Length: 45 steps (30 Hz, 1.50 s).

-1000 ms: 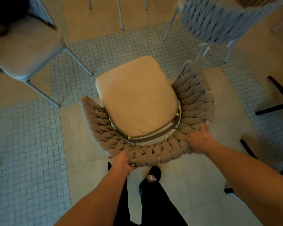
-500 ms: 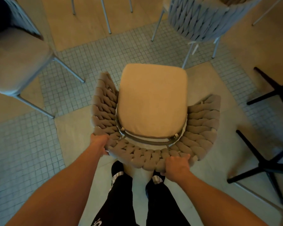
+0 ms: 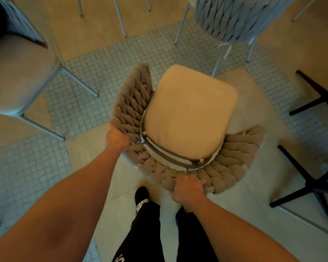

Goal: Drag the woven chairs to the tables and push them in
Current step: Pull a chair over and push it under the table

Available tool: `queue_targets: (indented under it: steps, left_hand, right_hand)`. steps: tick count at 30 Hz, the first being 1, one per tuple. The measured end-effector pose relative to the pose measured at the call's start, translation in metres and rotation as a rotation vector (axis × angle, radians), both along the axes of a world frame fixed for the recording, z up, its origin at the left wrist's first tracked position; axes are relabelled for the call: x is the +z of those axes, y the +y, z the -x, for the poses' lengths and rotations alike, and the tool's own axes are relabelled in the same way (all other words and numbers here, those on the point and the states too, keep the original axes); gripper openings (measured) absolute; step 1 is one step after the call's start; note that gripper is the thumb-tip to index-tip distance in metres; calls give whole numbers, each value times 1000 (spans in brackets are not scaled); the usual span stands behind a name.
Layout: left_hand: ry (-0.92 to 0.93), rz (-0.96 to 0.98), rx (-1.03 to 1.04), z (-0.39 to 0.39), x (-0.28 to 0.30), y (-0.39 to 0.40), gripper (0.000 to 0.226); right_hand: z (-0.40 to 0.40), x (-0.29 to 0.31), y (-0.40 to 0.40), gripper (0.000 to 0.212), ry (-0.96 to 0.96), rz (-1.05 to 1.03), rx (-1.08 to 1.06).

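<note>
A woven chair [image 3: 233, 148] with a thick grey braided backrest and a beige seat cushion [image 3: 189, 114] stands right in front of me, its seat pointing up and to the right. My left hand [image 3: 116, 138] grips the left side of the braided backrest. My right hand [image 3: 187, 188] grips the rear rim of the backrest, just above my feet. The chair's legs are hidden under the seat.
A second woven chair [image 3: 233, 17] stands at the top right on thin metal legs. A cushioned chair [image 3: 17, 76] sits at the left. Black table-base legs [image 3: 311, 178] spread over the floor at the right. My dark trousers and shoes [image 3: 142, 197] are below.
The chair has turned clockwise, from seat pointing up-left to up-right. My left hand has slid up the left side of the backrest; my right hand has shifted to the rear rim.
</note>
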<state>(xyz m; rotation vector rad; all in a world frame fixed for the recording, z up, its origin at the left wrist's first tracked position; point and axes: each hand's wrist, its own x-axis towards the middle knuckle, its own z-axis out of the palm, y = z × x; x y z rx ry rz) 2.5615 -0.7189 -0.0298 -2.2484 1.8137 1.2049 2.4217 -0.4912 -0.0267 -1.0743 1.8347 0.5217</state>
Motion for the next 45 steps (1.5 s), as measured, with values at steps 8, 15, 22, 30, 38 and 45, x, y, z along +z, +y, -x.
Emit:
queue_targets:
  steps: [8, 15, 22, 30, 38, 45]
  left_hand:
    - [-540, -9, -897, 4, 0, 94, 78]
    - [-522, -173, -1206, 51, 8, 163, 105]
    - [-449, -247, -1278, 100, 4, 220, 109]
    - [-311, -304, -1173, 148, -3, 245, 88]
    - [-300, -258, -1041, 170, -20, 256, 51]
    - [-294, -183, -1093, 158, -16, 252, 35]
  right_hand:
    - [65, -1, 38, 69, -89, 52, 349]
    - [154, 9, 59, 74, 64, -24, 689]
    - [212, 8, 55, 78, 188, -34, 800]
    - [285, 3, 23, 78, 365, -14, 864]
    - [312, -6, -10, 96, 382, -119, 850]
    - [301, 0, -7, 91, 352, -110, 824]
